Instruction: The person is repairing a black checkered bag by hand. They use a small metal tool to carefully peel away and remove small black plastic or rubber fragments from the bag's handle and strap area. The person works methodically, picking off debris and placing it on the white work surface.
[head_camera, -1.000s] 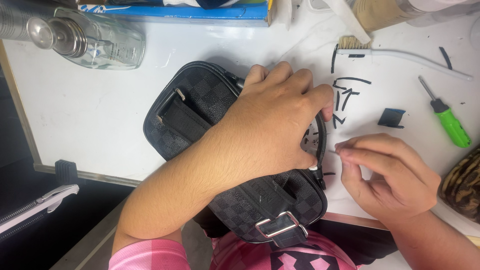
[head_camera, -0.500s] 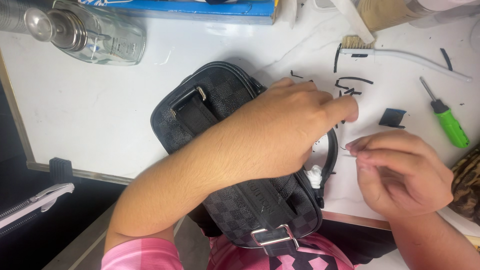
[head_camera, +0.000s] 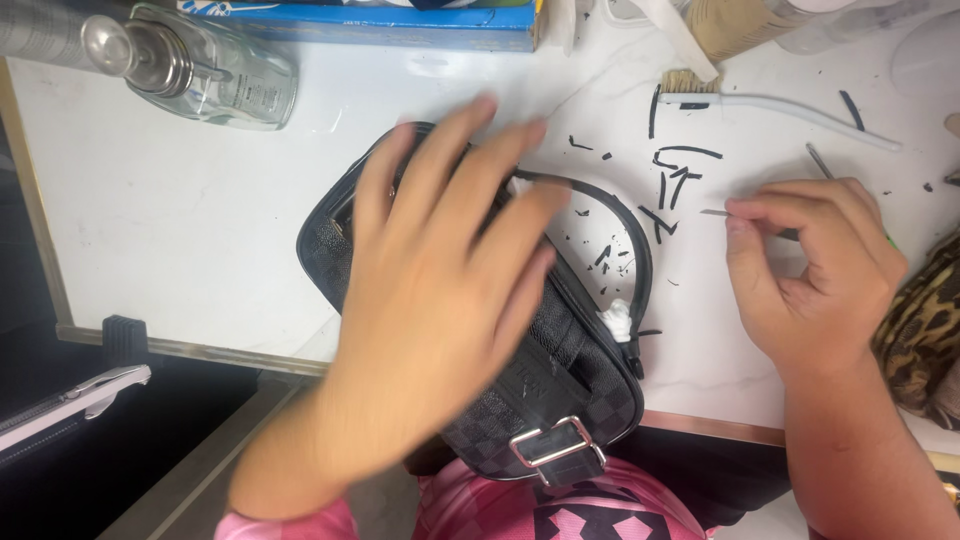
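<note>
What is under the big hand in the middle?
Under the left hand lies a dark checkered bag on the white table. Its silver buckle and black strap show. The middle of the bag's top is covered by the hand, so it cannot be seen.

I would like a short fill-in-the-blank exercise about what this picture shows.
1. The left hand is spread open above the dark checked ____ with a silver buckle.
2. The right hand pinches a thin ____ tool.
3. The white toothbrush lies on the ____ board.

Missing words: bag; metal; white
</note>
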